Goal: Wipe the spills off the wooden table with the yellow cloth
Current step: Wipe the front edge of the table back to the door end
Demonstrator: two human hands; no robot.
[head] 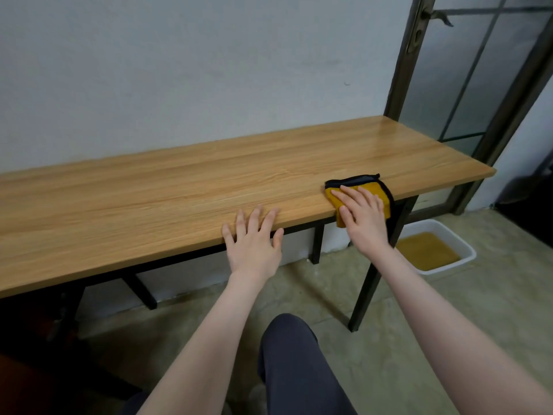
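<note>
Right hand [363, 218] flat on yellow cloth [375, 191] at table [179, 187] edge

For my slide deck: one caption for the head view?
Right hand presses yellow cloth at wooden table's near edge; left hand rests flat.

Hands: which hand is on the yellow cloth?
The right hand presses flat on the yellow cloth at the table's front edge. The left hand rests on bare wood, touching no cloth.
</note>
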